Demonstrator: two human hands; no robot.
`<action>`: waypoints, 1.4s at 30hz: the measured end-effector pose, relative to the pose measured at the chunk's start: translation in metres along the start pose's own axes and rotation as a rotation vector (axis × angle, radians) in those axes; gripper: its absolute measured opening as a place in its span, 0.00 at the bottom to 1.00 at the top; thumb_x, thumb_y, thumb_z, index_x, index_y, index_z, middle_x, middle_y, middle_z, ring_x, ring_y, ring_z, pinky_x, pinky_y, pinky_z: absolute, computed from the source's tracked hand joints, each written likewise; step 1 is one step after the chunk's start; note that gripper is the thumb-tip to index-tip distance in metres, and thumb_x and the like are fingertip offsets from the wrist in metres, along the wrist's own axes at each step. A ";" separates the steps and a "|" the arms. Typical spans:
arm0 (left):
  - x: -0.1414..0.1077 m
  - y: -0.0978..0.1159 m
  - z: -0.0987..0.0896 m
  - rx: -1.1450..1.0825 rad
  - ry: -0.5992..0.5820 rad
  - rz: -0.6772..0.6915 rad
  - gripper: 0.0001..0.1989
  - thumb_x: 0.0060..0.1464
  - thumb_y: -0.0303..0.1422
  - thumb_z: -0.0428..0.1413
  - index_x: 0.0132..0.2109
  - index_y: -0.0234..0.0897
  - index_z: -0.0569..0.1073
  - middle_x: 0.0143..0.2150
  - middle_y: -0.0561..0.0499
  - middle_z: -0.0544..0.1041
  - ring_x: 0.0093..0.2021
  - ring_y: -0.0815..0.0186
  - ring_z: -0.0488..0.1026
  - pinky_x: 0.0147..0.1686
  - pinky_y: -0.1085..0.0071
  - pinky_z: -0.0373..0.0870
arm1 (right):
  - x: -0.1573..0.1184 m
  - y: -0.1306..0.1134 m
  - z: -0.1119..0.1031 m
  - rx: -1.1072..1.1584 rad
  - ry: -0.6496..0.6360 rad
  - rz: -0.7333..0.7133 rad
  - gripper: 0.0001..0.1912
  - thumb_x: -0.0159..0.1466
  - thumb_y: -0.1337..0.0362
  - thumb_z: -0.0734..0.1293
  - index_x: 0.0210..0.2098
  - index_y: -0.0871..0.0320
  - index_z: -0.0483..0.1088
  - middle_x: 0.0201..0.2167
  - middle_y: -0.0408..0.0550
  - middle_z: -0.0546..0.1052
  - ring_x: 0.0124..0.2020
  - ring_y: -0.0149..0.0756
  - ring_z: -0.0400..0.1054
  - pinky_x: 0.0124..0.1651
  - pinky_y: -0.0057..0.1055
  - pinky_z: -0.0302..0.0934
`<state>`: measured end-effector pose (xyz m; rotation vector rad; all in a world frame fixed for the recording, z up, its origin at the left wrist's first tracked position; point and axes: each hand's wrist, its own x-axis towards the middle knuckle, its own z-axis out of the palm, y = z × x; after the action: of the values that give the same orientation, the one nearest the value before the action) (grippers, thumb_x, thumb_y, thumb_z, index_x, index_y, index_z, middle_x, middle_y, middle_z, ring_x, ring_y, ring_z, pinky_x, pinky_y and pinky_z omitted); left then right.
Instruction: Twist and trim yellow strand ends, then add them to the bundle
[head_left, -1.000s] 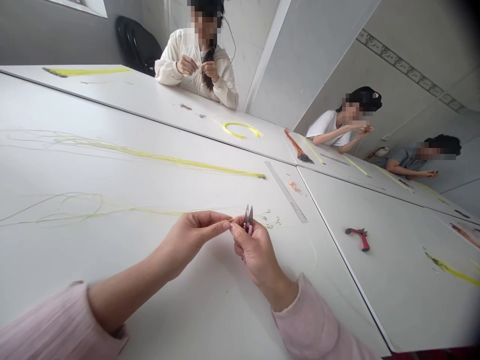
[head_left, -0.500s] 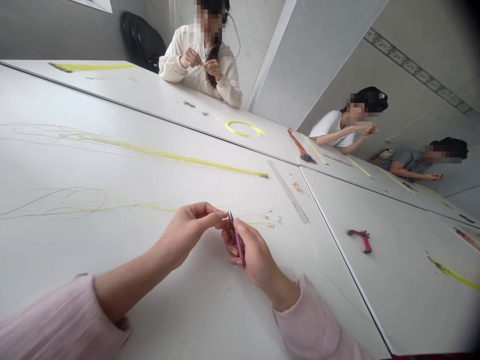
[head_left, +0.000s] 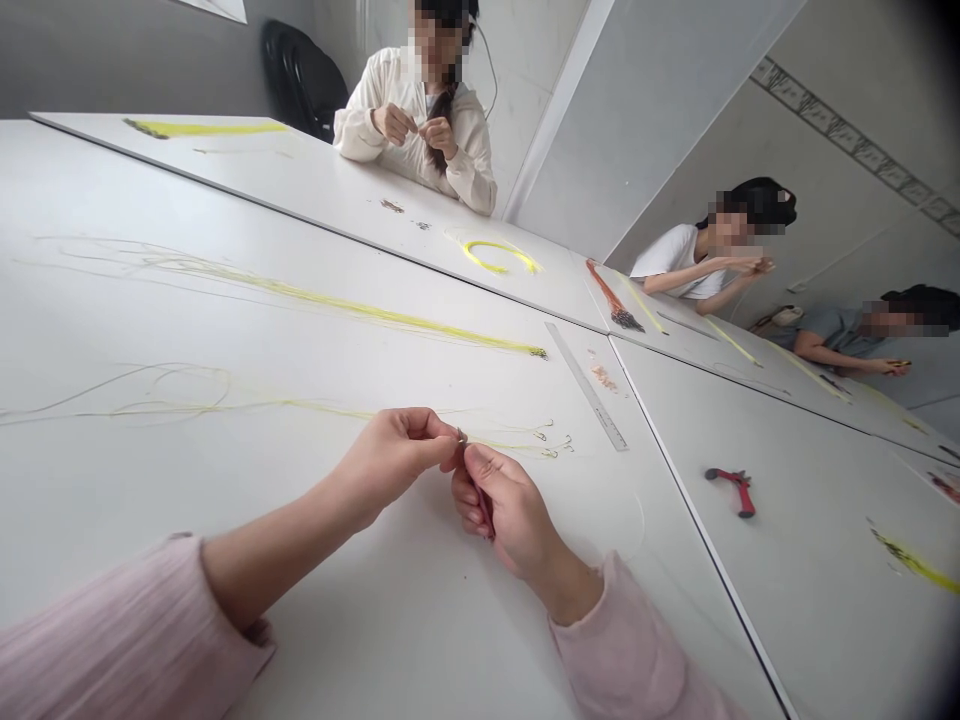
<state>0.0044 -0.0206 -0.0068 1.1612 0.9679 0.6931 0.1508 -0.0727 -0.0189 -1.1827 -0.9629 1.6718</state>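
Small pink-handled thread snips (head_left: 484, 512) are gripped in my right hand (head_left: 516, 500), fingers wrapped round the handles. The blades reach up to the fingertips of my left hand (head_left: 397, 460), which is closed in a pinch. Whatever those fingertips hold is too small or hidden to make out. Just behind my hands lie several fishhooks (head_left: 550, 454) on yellowish lines (head_left: 315, 407), which trail off to the left across the table. Farther back a bundle of yellow lines (head_left: 390, 318) lies straight, with small dark hooks gathered at its right end.
A clear ruler (head_left: 587, 388) and a small heap of copper-coloured bits (head_left: 603, 378) lie beyond my right hand. Red-handled pliers (head_left: 733, 490) rest on the right table (head_left: 675, 600). Across the table, a person in a white jacket (head_left: 416, 130) and two more people work with their hands.
The snips' blades have gone in closer to my left fingertips, and less of them shows. My right fingers have closed further round the handles. The whole view has shifted slightly.
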 end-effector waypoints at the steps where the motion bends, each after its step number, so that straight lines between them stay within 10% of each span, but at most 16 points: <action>1: 0.000 0.001 0.000 0.011 -0.003 0.003 0.09 0.47 0.33 0.57 0.22 0.39 0.68 0.32 0.52 0.76 0.43 0.59 0.72 0.46 0.63 0.63 | 0.000 0.000 0.000 0.000 0.001 0.002 0.16 0.63 0.52 0.59 0.31 0.58 0.66 0.20 0.38 0.55 0.18 0.23 0.47 0.19 0.23 0.38; 42: 0.002 -0.008 -0.004 0.123 0.012 0.041 0.05 0.44 0.31 0.54 0.23 0.38 0.68 0.27 0.54 0.75 0.34 0.66 0.72 0.33 0.72 0.64 | 0.001 0.001 -0.002 -0.070 0.016 0.065 0.16 0.65 0.54 0.58 0.32 0.60 0.66 0.20 0.38 0.55 0.18 0.23 0.46 0.20 0.25 0.37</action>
<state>0.0015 -0.0193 -0.0149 1.2890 1.0105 0.6821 0.1528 -0.0722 -0.0203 -1.2845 -0.9897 1.6891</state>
